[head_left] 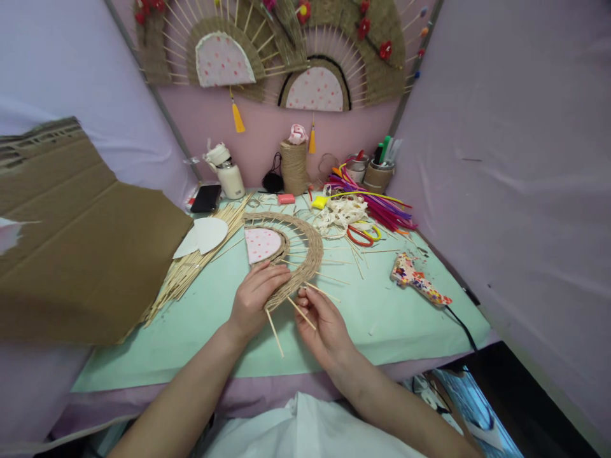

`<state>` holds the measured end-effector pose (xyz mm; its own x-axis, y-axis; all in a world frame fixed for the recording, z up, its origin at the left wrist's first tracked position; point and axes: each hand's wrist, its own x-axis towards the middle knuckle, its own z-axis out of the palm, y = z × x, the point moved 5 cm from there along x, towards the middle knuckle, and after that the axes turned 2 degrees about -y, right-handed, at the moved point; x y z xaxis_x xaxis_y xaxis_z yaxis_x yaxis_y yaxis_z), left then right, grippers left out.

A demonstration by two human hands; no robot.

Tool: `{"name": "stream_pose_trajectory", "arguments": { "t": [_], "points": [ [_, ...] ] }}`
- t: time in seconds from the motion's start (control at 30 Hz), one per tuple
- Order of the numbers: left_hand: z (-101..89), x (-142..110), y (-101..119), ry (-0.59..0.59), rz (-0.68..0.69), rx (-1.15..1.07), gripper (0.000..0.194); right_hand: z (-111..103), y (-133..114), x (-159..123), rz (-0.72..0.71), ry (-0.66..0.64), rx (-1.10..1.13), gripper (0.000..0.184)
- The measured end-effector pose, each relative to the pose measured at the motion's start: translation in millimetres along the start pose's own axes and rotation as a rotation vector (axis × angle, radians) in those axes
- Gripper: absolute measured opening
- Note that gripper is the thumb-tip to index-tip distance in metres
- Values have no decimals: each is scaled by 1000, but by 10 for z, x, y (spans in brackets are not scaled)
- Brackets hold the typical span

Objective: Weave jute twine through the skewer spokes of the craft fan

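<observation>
A half-round fan (pixel 312 249) lies turned on the table, with a twine-wrapped outer arch, thin wooden sticks and a pink dotted centre (pixel 262 245). My left hand (pixel 260 296) is closed over the fan's near end, fingers across the twine band. Close to the outer edge, my right hand (pixel 321 321) has its thumb and fingers pinched together among the sticks (pixel 304 313) that jut out. What sits between those fingertips is too small to make out.
Left are a cardboard sheet (pixel 86 254), bundled sticks (pixel 191 270) and white paper pieces (pixel 210 234). Twine spool (pixel 293 166), bottle (pixel 230 178), scissors (pixel 360 236) and pipe cleaners (pixel 377 207) stand or lie behind. A corded, flower-patterned glue gun (pixel 420 281) lies right. Finished fans (pixel 315 89) hang on the back wall.
</observation>
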<state>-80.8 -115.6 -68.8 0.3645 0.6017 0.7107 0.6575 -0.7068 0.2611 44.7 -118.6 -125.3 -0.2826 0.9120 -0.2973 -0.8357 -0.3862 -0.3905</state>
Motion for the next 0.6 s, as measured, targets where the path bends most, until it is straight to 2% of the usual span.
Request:
{"name": "stream_pose_trajectory", "arguments": {
  "t": [0.27,0.6],
  "points": [
    [25,-4,4,-10,7,10,30,-19,24,13,5,27,41,16],
    [21,6,18,-12,13,13,29,-26,-7,-22,-66,90,-39,17]
  ]
}}
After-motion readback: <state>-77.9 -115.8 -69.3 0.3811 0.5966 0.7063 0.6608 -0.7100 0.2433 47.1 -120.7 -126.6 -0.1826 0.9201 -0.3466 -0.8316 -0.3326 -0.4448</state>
